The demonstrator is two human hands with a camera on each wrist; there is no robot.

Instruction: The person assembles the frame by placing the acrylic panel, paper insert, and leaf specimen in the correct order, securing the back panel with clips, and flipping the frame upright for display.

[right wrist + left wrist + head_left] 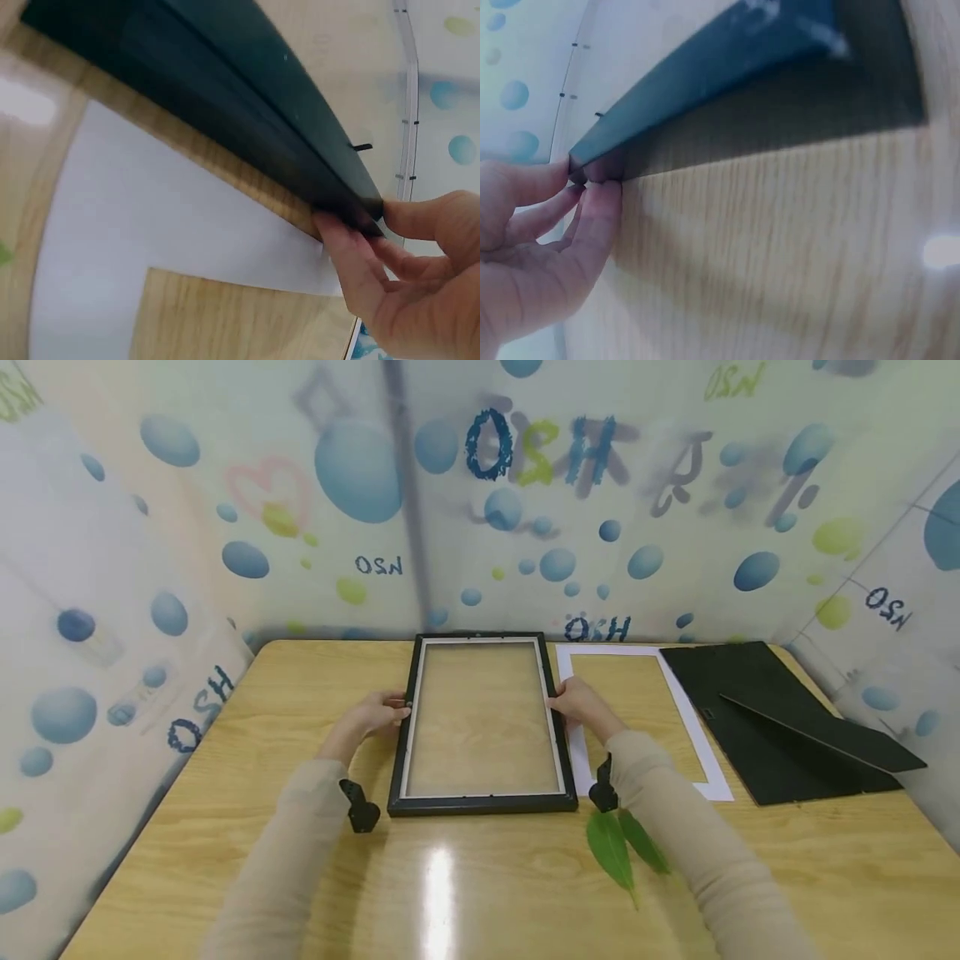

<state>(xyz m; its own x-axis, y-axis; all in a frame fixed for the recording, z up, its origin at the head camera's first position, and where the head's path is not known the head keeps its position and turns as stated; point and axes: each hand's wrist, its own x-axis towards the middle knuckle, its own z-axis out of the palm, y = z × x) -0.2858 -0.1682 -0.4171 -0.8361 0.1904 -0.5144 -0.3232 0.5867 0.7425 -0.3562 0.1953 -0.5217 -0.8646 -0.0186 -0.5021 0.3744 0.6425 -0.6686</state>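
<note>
A black picture frame (483,804) with a pale inner border and a clear pane lies across the middle of the head view, its back side with small tabs facing up. My left hand (371,714) grips its left side, thumb on top and fingers reaching under the edge. On the opposite side my right hand (588,703) pinches the right rail the same way. Both wrist views show the frame's dark side (705,82) angled over the wood, with fingertips at its lower edge. Beside the right hand, a white mat (687,718) lies partly behind my wrist.
The black backing board (720,668) lies at the right, its stand flap (825,731) raised. Two green leaves (609,847) rest on the wooden table (300,668) near my right forearm. A patterned wall covering (360,468) closes off the back and sides.
</note>
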